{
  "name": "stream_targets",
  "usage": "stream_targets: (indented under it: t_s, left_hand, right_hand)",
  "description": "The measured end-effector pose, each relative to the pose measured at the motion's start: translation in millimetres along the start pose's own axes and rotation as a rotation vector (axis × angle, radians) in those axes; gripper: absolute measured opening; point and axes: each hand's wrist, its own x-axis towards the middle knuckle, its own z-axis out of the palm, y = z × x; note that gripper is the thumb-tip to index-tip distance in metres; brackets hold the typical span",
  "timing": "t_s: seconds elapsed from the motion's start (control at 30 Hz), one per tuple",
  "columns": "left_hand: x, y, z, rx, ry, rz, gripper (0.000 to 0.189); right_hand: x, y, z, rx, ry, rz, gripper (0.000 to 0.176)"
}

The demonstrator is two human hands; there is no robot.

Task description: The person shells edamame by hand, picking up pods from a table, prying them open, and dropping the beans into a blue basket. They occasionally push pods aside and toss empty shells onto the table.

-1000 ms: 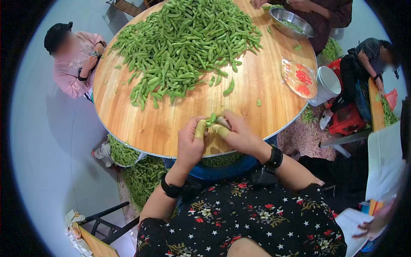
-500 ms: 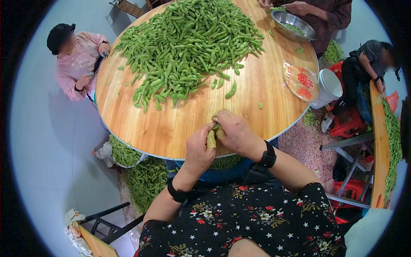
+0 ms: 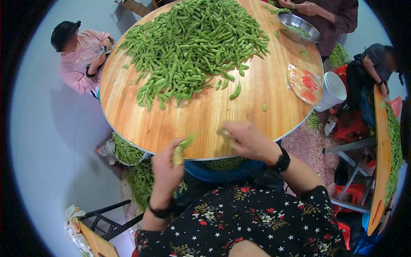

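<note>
Seemingly I am mid-shelling: my left hand, at seven o'clock just off the desk rim, pinches a green pod in its fingers. The heap lies toward twelve o'clock. My right hand, at five o'clock, is curled and blurred; whether it grips anything I cannot tell. Next calls for emptying this pod, I judge. The red-printed bag at three o'clock shows no legible writing.
</note>
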Motion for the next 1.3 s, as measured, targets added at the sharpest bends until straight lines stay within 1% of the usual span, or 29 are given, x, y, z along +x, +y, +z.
stream_targets:
  t_s: [0.03, 0.07, 0.1, 0.13, 0.23, 0.3, 0.37, 0.47, 0.53, 0.57, 0.63, 0.67, 0.73, 0.77, 0.83, 0.87, 0.9, 0.93, 0.97, 1.0, 1.03, 1.07, 1.1, 1.13, 1.17, 1.2, 1.23, 1.27, 1.3]
  left_hand:
    - [-4, -1, -20, 0.103, -0.050, -0.091, 0.020]
    - [-8, -18, -33, 0.257, 0.006, 0.100, 0.019]
    - [-10, -17, -47, 0.417, -0.042, 0.045, 0.020]
    - [-9, -20, -54, 0.575, -0.041, 0.102, 0.023]
    - [19, -19, -57, 0.577, 0.019, 0.139, 0.024]
    - [55, -32, -50, 0.518, 0.045, 0.257, 0.025]
    - [106, -47, -42, 0.493, -0.010, 0.308, 0.026]
    - [170, -67, -23, 0.498, 0.052, 0.379, 0.025]
    - [193, -73, -16, 0.602, 0.054, 0.444, 0.025]
    - [195, -76, -16, 0.601, 0.054, 0.445, 0.025]
    - [199, -76, -16, 0.658, -0.044, 0.352, 0.028]
    - [197, -78, -15, 0.660, -0.049, 0.352, 0.028]
    - [182, -75, -15, 0.557, -0.074, 0.367, 0.033]
    - [173, -73, -15, 0.561, -0.075, 0.367, 0.033]
    - [147, -47, -13, 0.521, 0.068, 0.387, 0.034]
    - [135, -41, -10, 0.520, 0.064, 0.386, 0.034]
    - [125, -36, -5, 0.364, 0.014, 0.428, 0.034]
    - [114, -27, 0, 0.204, -0.035, 0.469, 0.035]
    - [99, -15, 3, 0.196, -0.040, 0.472, 0.035]
    - [82, 3, 3, -0.011, -0.191, 0.216, 0.035]
    - [69, 13, 7, -0.215, -0.339, -0.045, 0.035]
    - [60, 14, 14, -0.223, -0.347, -0.044, 0.035]
    - [52, 13, 20, -0.359, -0.356, -0.064, 0.035]
    - [47, 12, 26, -0.494, -0.361, -0.086, 0.035]
    - [44, 10, 31, -0.435, -0.359, -0.028, 0.035]
    - [42, 10, 35, -0.436, -0.358, -0.029, 0.035]
    - [41, 11, 39, -0.412, -0.318, 0.041, 0.035]
    - [40, 11, 41, -0.388, -0.277, 0.111, 0.035]
    - [39, 10, 43, -0.388, -0.277, 0.110, 0.035]
  right_hand:
    - [-6, -6, 1, 0.179, -0.014, -0.067, 0.012]
    - [-12, -14, 0, 0.184, -0.013, -0.066, 0.012]
    - [-17, -22, -1, 0.263, -0.146, -0.075, 0.011]
    - [-19, -25, -1, 0.342, -0.279, -0.085, 0.011]
    - [-21, -24, -2, 0.326, -0.344, -0.112, 0.010]
    - [-24, -23, -1, 0.293, -0.373, -0.126, 0.011]
    - [-26, -21, 0, 0.254, -0.398, -0.139, 0.012]
    - [-28, -20, 1, 0.251, -0.403, -0.124, 0.012]
    - [-29, -21, 0, 0.261, -0.412, -0.136, 0.013]
    - [-30, -20, 0, 0.261, -0.411, -0.135, 0.013]
    - [-31, -18, -2, 0.262, -0.516, -0.118, 0.027]
    - [-31, -18, -2, 0.267, -0.514, -0.116, 0.027]
    - [-30, -18, -2, 0.318, -0.564, -0.045, 0.022]
    - [-28, -19, -4, 0.320, -0.562, -0.047, 0.022]
    - [-25, -24, -7, 0.396, -0.481, 0.022, 0.018]
    - [-23, -27, -7, 0.400, -0.481, 0.025, 0.018]
    - [-20, -31, -8, 0.425, -0.355, 0.090, 0.018]
    - [-18, -32, -8, 0.446, -0.227, 0.155, 0.023]
    - [-18, -18, 4, 0.441, -0.111, 0.075, 0.025]
    - [-16, -18, 2, 0.438, -0.106, 0.085, 0.025]
    - [-12, -16, 0, 0.673, -0.119, 0.295, 0.024]
    - [-9, -17, -1, 0.908, -0.130, 0.508, 0.023]
    - [-6, -23, 5, 1.014, 0.021, 0.502, 0.022]
    - [-8, -19, 6, 1.011, 0.021, 0.508, 0.022]
    - [-8, -13, 10, 0.959, -0.007, 0.472, 0.021]
    - [-6, -11, 11, 0.908, -0.035, 0.435, 0.019]
    - [-7, -13, 10, 0.908, -0.036, 0.435, 0.019]
    - [-7, -16, 6, 0.967, -0.064, 0.475, 0.018]
    - [-6, -19, 3, 1.027, -0.091, 0.515, 0.017]
